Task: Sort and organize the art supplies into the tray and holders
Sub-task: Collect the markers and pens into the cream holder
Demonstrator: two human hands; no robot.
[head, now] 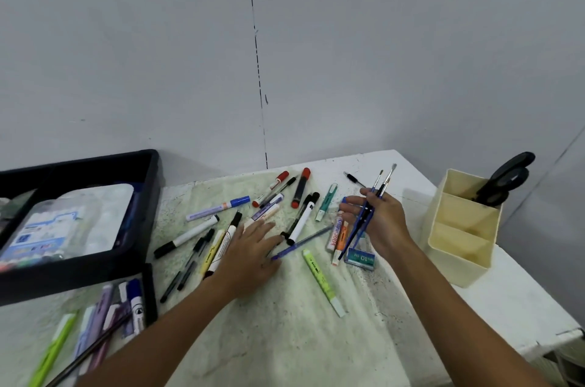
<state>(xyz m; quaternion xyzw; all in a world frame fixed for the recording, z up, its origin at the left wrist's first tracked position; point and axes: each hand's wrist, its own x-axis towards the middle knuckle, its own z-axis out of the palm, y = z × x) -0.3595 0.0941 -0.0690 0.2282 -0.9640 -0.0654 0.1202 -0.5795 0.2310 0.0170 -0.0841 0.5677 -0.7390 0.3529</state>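
Note:
My right hand (pixel 381 220) holds a bunch of blue-handled paintbrushes (pixel 370 206), bristles pointing up, above the table's right middle. My left hand (pixel 250 250) lies flat with straight fingers on the scattered pens, touching a blue pen (pixel 300 242) and a white marker with black cap (pixel 300 222). A cream holder (pixel 459 228) with three compartments stands at the right, with black scissors (pixel 503 179) in its far compartment. A black tray (pixel 139 241) sits at the left with plastic packets (pixel 69 222) inside.
Markers, pens and highlighters lie scattered over the stained white table (pixel 300 339): red markers (pixel 300 187), a yellow-green highlighter (pixel 323 282), a small blue box (pixel 361 258). More pens (pixel 107 317) lie in front of the tray. A grey wall stands behind; the table's edge runs at right.

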